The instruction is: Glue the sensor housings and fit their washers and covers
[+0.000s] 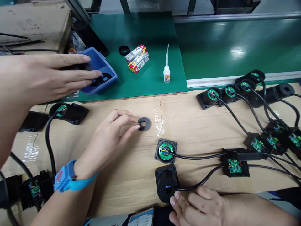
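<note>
My left hand (110, 138), with a blue wrist strap (76, 179), pinches the edge of a flat black ring (147, 124) just above the cardboard. My right hand (199, 205) has its thumb and fingertips against the lower edge of a black cylindrical housing (166, 183), gripping it. A cable runs out of the housing's end hole to the right. Just behind it, an open housing (166, 150) shows a round green circuit board with thin coloured wires and a black cable.
A co-worker's hand (54, 75) reaches over a blue bin (109, 80) of black rings. On the green mat (155, 34) are small boxes (137, 59), a glue bottle (166, 73) and a black ring (124, 50). Several cabled housings (209, 97) stand right; others (70, 113) lie left.
</note>
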Available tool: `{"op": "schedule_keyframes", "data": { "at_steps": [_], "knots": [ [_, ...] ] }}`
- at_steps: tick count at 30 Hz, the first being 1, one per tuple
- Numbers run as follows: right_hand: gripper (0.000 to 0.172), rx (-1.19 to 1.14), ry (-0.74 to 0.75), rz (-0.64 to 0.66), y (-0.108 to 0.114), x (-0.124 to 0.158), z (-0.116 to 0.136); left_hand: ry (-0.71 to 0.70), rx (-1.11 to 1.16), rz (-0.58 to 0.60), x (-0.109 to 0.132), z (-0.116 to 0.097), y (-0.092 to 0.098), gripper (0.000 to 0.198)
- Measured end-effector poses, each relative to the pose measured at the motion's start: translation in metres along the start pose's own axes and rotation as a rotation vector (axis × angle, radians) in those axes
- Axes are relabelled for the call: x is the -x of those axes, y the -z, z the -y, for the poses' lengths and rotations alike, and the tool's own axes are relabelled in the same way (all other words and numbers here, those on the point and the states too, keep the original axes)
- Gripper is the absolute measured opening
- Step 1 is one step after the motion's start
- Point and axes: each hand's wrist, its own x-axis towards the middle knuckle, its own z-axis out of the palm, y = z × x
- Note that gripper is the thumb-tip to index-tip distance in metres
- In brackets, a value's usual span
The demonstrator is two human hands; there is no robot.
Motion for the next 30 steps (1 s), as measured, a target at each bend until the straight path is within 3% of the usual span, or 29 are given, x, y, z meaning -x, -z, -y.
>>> {"op": "schedule_keyframes", "data": {
  "at_steps": [4, 9, 15, 21, 26, 30],
  "knots": [
    [0.013, -0.013, 0.02, -0.009, -0.001, 0.002, 0.0, -0.068, -0.065, 0.166, -0.015, 0.006, -0.002, 0.034],
    [0.015, -0.027, 0.043, 0.018, -0.001, 0.006, 0.0, -0.244, 0.01, 0.421, -0.023, 0.001, 0.001, 0.032],
    [0.013, -0.034, 0.021, 0.002, -0.002, 0.006, 0.001, -0.076, -0.065, 0.331, 0.011, -0.002, 0.004, 0.035],
    [0.016, -0.039, 0.043, 0.011, -0.002, 0.006, 0.0, -0.151, -0.154, 0.213, 0.022, -0.007, 0.0, 0.026],
    [0.017, -0.017, 0.037, -0.006, -0.003, 0.008, 0.002, -0.12, -0.165, 0.157, 0.031, 0.0, -0.009, 0.04],
    [0.018, -0.004, 0.035, -0.01, -0.005, 0.013, 0.003, -0.143, -0.097, 0.15, 0.049, 0.008, -0.008, 0.036]
  ]
}}
